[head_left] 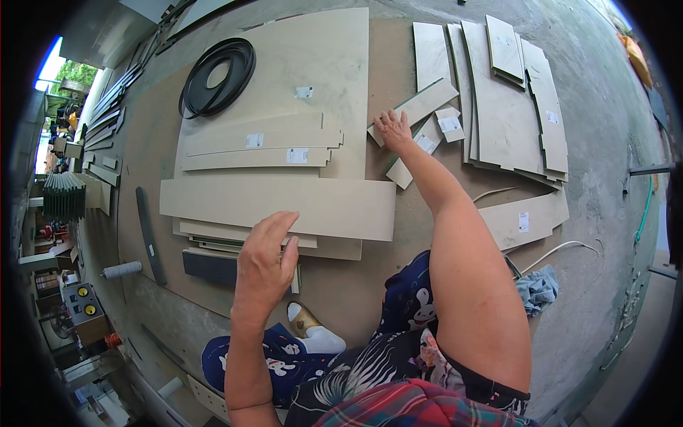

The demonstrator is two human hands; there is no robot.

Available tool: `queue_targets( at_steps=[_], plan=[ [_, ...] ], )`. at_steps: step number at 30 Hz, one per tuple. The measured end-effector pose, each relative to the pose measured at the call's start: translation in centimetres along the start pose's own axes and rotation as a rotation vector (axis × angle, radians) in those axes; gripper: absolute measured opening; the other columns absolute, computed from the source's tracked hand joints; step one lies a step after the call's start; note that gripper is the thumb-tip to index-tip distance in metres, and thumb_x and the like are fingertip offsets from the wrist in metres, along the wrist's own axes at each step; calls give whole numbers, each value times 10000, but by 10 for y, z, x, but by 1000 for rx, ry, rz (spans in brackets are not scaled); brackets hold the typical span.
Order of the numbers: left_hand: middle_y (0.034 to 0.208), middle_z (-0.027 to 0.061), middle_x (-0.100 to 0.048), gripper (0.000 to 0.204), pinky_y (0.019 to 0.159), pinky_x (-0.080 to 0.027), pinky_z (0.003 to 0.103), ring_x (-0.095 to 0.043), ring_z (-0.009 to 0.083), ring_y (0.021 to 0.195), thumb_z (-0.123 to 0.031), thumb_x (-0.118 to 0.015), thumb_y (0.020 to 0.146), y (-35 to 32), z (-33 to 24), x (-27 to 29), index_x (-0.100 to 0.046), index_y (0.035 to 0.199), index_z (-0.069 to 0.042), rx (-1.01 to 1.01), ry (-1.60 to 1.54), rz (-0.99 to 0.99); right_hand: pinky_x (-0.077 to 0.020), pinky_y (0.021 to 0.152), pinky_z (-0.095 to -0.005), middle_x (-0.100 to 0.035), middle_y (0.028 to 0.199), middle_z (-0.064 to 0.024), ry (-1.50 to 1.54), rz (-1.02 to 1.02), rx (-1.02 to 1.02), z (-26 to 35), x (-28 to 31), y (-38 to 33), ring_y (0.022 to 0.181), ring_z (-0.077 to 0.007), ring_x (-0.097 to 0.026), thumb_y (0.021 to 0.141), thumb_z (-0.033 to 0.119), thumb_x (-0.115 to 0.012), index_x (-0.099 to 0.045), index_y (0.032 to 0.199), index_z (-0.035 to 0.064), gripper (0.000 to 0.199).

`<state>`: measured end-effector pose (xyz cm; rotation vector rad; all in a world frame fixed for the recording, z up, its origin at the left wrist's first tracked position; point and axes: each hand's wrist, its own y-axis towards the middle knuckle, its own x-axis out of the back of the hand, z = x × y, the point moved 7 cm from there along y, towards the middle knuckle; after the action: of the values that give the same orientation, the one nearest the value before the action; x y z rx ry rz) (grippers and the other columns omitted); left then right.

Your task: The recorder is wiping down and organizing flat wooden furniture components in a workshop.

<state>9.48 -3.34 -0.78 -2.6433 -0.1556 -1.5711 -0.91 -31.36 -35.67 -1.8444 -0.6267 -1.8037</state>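
Note:
My left hand (267, 260) is raised at the near side of the stacked panels, fingers stretched out and nothing in it. Beneath and beyond it lies a long cream panel (277, 206) across other boards. My right hand (393, 132) reaches forward, its fingers spread on the left end of a narrow cream board (430, 99) that lies at a slant. Under and beside that board are a second short strip (402, 173) with a white label and a small labelled square piece (449, 125).
A coil of black edging strip (245, 67) lies on the large panel (313, 43). Notched labelled boards (242, 158) are stacked there. More cream panels (498, 121) lie at the right, near a blue cloth (538, 288) and white cord (569, 244). A dark strip (148, 235) is at left.

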Motion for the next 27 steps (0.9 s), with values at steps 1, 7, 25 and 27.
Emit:
queue_targets(
  at_steps=[1,7,25,27],
  plan=[
    [1117,192,-597,336,902,-449,377,-571,350,1044,8,-576,794,-1,2,-3,-579,1130,-5,18,2,12,-266,1034,-530,-442,1345,-83,10,45,10,0,-3,2,1264,-256,-385,849,98,-469,-452,1327,178,485],
    [1097,178,-598,323,869,-468,388,-574,337,1008,-18,-601,788,4,-1,-24,-585,1111,-15,-42,16,49,-216,1069,-556,-543,1142,-64,155,-35,59,-17,21,-8,1210,-238,-425,822,108,-514,-588,1145,179,339],
    [1113,121,-616,327,876,-464,320,-598,199,1003,-114,-548,896,38,-45,-95,-545,1194,22,-124,-676,201,-401,953,-417,-507,1182,-160,833,-905,-17,-94,317,-165,1088,-338,-504,553,195,-753,-451,1273,104,786],
    [1181,125,-577,410,877,-465,347,-589,209,1021,-177,-536,917,55,-70,-99,-467,1281,0,-58,-871,211,-385,971,-418,-497,1207,-152,743,-791,-10,-84,311,-199,1120,-331,-495,553,206,-760,-449,1301,132,814]
  ],
)
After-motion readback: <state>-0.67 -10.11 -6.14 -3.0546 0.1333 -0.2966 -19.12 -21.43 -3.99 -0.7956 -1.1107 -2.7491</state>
